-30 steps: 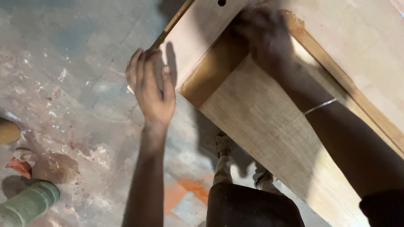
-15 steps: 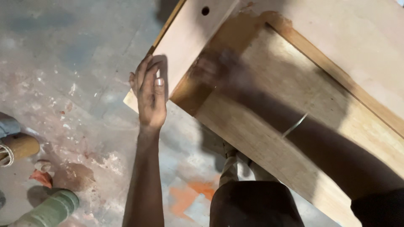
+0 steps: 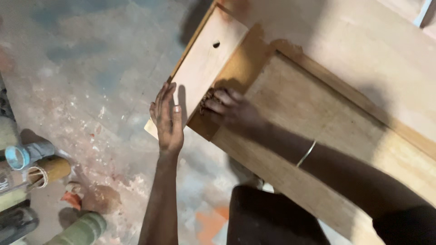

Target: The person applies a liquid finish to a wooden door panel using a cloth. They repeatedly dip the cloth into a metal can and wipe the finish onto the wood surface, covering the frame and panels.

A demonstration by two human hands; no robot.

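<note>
A wooden door-like panel [image 3: 318, 118] lies tilted in front of me, with a pale side rail [image 3: 204, 68] that has a small round hole. My left hand [image 3: 168, 120] lies flat against the near end of that rail, fingers straight and together. My right hand [image 3: 231, 109], with a thin metal bangle [image 3: 306, 153] on the wrist, presses down in the darker recessed corner beside the rail. Its fingertips are curled on a small rough brown piece [image 3: 207, 97]; blur hides what it is.
Below lies a stained concrete floor [image 3: 91, 68]. At the left edge lie a blue-capped tube [image 3: 20, 156], a brown roll [image 3: 50, 170], a green cylinder [image 3: 84, 229] and an orange scrap [image 3: 70, 199]. My dark shorts [image 3: 268, 218] are under the panel's near edge.
My right hand has slid from the far part of the recess down to its near corner. My left hand has come in from the side onto the rail's end.
</note>
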